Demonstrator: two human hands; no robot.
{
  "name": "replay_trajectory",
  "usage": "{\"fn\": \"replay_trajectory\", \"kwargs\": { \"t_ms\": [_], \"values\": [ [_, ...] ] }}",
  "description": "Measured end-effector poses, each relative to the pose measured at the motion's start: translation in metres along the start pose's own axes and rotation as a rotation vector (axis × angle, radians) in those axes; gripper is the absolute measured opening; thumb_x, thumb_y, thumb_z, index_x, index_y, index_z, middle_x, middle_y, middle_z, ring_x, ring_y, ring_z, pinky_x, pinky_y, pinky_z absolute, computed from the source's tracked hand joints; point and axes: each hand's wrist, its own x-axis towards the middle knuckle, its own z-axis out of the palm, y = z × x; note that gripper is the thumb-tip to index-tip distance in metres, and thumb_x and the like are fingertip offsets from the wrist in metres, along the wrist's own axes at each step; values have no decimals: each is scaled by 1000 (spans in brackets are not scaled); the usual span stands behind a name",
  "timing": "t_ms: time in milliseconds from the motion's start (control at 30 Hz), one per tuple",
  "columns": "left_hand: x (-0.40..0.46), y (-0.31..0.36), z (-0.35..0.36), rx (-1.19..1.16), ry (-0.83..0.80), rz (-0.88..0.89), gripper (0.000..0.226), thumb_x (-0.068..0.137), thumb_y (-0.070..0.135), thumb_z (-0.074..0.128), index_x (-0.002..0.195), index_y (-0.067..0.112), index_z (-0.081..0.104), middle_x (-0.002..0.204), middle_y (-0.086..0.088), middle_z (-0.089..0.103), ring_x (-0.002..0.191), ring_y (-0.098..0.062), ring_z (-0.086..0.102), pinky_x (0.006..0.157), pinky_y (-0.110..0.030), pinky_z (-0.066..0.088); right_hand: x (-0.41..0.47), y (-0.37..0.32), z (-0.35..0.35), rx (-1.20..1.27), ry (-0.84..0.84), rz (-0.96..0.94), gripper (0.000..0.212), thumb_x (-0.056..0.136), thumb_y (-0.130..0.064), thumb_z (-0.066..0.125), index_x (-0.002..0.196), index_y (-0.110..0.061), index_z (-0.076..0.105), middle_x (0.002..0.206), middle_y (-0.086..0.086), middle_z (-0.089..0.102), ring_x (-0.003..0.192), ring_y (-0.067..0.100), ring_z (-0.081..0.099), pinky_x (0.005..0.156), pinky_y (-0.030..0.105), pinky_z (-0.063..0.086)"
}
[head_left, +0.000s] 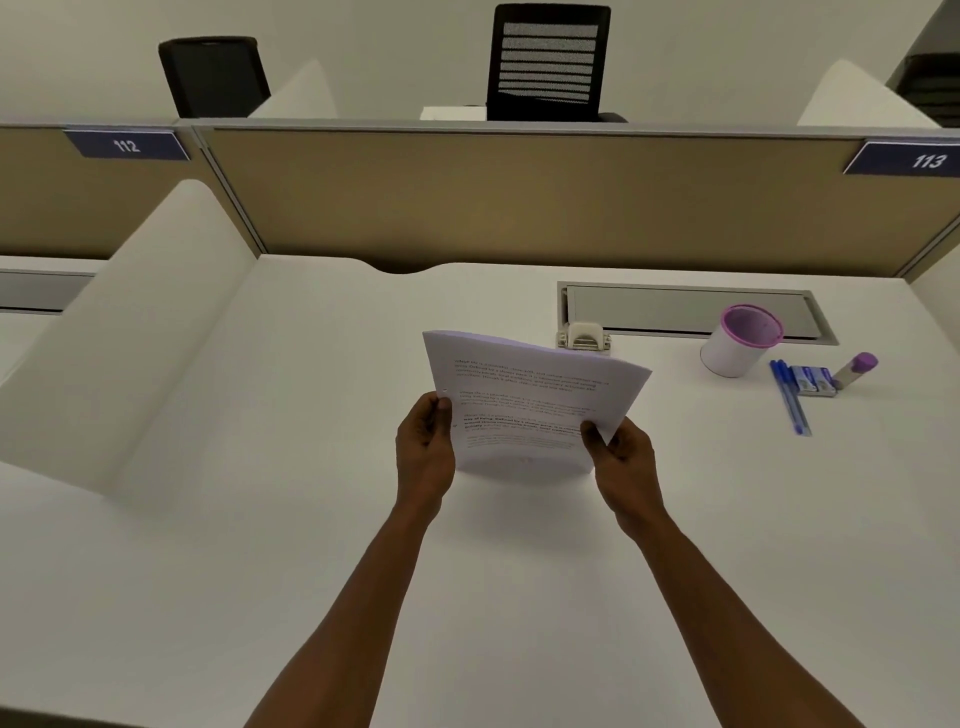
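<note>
White printed sheets (530, 410), white cup (740, 340) with pink rim, blue pens (789, 397), tan partition (519, 202)

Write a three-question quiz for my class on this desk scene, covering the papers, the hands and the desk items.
1. True or false: the stack of papers lies flat on the desk.
2. What colour is the rim of the cup? A pink, B green, C black.
3. Which number is on the sign at the right of the partition?

Key
1. False: the left hand and the right hand hold it up, tilted, one at each side edge.
2. A.
3. 113.
</note>
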Motion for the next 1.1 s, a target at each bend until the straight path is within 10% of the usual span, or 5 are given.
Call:
{"fn": "replay_trajectory", "kwargs": {
  "t_ms": [700,1100],
  "values": [
    [-5,-2,-2,14,-16,19,24,104,32,46,98,23,68,93,4,72,81,-6,62,70,-15,49,1,3,-2,8,23,-41,25,97,-22,57,104,-45,64,105,-15,71,99,7,66,81,19,52],
    [12,43,-4,-23,-9,166,22,105,30,46,97,24,66,97,-1,72,87,-17,65,76,-37,55,18,-45,-12,-14,-35,-243,17,97,-28,56,109,-37,65,107,-12,71,98,13,67,83,29,57]
  ]
}}
